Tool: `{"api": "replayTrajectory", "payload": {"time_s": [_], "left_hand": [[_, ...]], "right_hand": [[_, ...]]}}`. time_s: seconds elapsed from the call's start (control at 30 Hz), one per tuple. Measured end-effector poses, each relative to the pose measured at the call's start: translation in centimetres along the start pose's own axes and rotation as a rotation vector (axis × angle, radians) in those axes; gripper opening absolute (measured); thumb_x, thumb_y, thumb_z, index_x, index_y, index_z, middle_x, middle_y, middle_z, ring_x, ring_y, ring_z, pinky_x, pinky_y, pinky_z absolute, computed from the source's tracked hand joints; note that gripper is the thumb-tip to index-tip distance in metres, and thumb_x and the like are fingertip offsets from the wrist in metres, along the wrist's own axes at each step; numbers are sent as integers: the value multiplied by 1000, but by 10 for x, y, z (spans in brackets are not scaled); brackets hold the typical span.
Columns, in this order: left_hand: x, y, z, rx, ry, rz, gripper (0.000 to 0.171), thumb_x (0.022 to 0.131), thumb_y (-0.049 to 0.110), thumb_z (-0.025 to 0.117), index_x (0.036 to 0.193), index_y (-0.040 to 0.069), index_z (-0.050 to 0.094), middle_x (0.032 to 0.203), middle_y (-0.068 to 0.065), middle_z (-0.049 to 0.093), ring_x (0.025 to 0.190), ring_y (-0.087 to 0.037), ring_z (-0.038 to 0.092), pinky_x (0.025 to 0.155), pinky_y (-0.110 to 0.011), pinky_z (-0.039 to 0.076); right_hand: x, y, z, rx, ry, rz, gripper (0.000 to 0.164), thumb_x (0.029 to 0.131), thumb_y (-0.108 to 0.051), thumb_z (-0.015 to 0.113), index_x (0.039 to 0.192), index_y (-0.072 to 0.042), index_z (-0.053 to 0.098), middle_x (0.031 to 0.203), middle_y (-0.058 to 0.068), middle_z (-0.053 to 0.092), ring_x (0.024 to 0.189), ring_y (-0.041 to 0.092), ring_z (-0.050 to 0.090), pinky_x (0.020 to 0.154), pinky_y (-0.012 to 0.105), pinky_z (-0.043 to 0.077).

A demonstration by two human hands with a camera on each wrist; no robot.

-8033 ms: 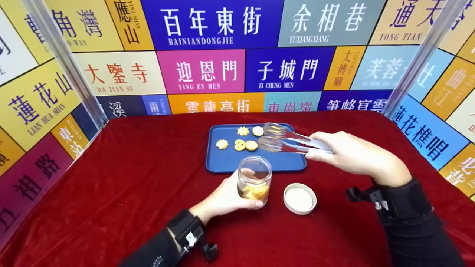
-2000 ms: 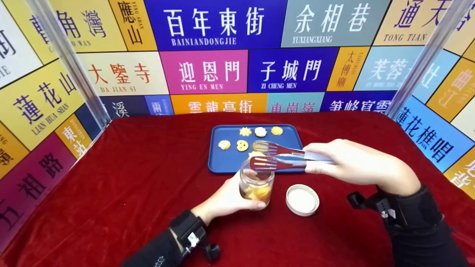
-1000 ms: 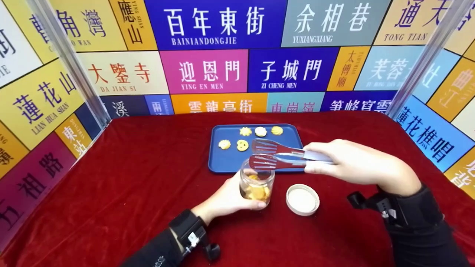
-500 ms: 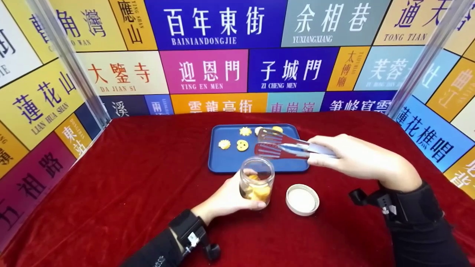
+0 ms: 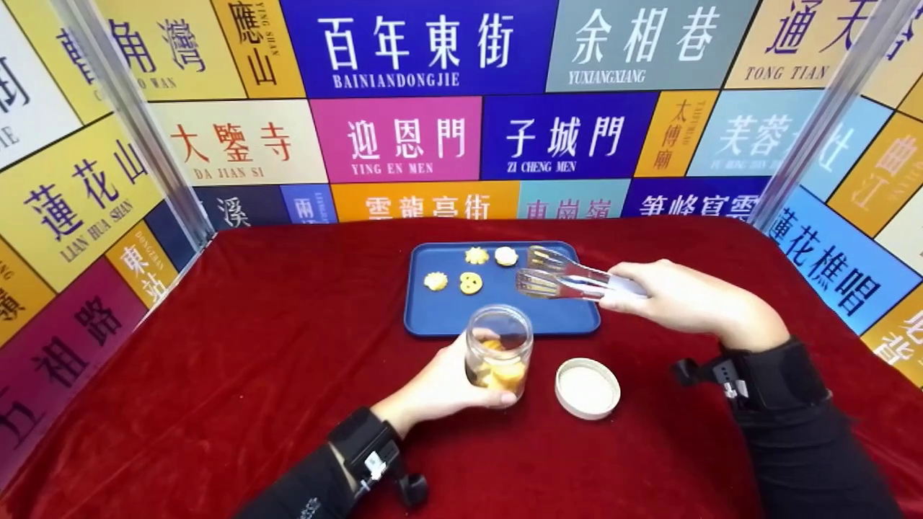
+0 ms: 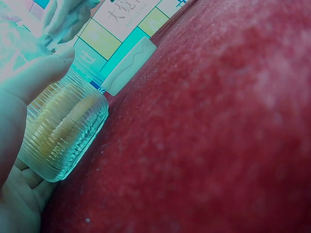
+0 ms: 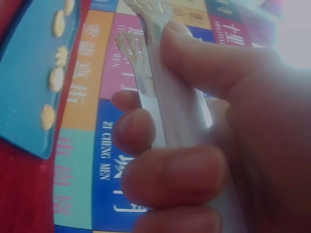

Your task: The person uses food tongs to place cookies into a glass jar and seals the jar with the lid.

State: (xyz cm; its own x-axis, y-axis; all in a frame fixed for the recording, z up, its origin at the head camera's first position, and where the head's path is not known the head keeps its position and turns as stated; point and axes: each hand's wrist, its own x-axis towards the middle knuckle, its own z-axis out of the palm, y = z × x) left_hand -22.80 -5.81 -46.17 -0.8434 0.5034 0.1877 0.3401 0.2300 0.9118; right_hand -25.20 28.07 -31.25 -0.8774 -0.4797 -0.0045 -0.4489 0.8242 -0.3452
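Note:
In the head view my left hand (image 5: pixel 443 380) grips a clear jar (image 5: pixel 520 357) with yellow cookies (image 5: pixel 505 375) inside and its mouth uncovered. The left wrist view shows the thumb and fingers around the ribbed jar (image 6: pixel 92 116). My right hand (image 5: pixel 681 299) holds clear-headed tongs (image 5: pixel 577 285), their heads parted above the right part of the blue tray (image 5: pixel 440 317). On the tray are a star-shaped cookie (image 5: pixel 477 255), a round one (image 5: pixel 506 256), a flower-shaped one (image 5: pixel 435 281) and a pretzel-shaped one (image 5: pixel 470 283). Another cookie (image 7: pixel 47 116) shows in the right wrist view; the tongs cover its place in the head view.
A round cream lid (image 5: pixel 588 389) lies inner side up, right of the jar. Red cloth (image 5: pixel 288 324) covers the table. Panels with printed characters (image 5: pixel 404 137) stand behind and at both sides, with metal posts (image 5: pixel 169 173) at the corners.
The tongs carried a cookie from the tray to the jar mouth and let it drop in. They have since moved back and right over the tray. The left hand stays on the jar.

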Motion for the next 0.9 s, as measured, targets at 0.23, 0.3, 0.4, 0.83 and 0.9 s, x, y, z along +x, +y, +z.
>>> {"api": "replayTrajectory", "payload": {"time_s": [0.23, 0.3, 0.4, 0.83, 0.9], "left_hand": [[0, 0, 0, 3, 2, -7, 87, 77, 32, 97, 146, 5, 51, 123, 4, 72, 112, -11, 67, 103, -32, 52], [0, 0, 0, 5, 1, -8, 88, 77, 32, 97, 146, 5, 51, 123, 4, 72, 113, -11, 67, 103, -32, 52], [0, 1, 0, 3, 1, -7, 88, 76, 31, 97, 147, 5, 50, 123, 5, 72, 112, -11, 67, 102, -32, 53], [-1, 2, 0, -10, -9, 0, 87, 76, 30, 98, 146, 7, 51, 123, 7, 72, 112, -11, 68, 101, -32, 54], [-1, 2, -1, -9, -12, -3, 87, 76, 30, 98, 146, 8, 51, 123, 7, 72, 112, -10, 68, 101, -32, 54]], "right_hand": [[11, 17, 11, 11, -30, 24, 44, 104, -49, 67, 128, -12, 70, 105, -1, 72, 88, 17, 61, 82, 41, 50], [13, 22, 13, 6, -29, 33, 43, 104, -48, 67, 125, -11, 71, 101, -1, 70, 86, 17, 60, 79, 40, 49], [16, 30, 18, -2, -26, 48, 40, 104, -46, 68, 119, -8, 70, 95, 0, 68, 81, 18, 58, 75, 38, 46], [32, 35, 42, 25, -84, 39, 45, 104, -48, 68, 118, -5, 68, 91, 3, 63, 82, 20, 58, 75, 38, 44], [36, 32, 45, 24, -83, 23, 45, 103, -48, 68, 119, -6, 68, 92, 3, 64, 83, 20, 58, 76, 38, 45]]}}
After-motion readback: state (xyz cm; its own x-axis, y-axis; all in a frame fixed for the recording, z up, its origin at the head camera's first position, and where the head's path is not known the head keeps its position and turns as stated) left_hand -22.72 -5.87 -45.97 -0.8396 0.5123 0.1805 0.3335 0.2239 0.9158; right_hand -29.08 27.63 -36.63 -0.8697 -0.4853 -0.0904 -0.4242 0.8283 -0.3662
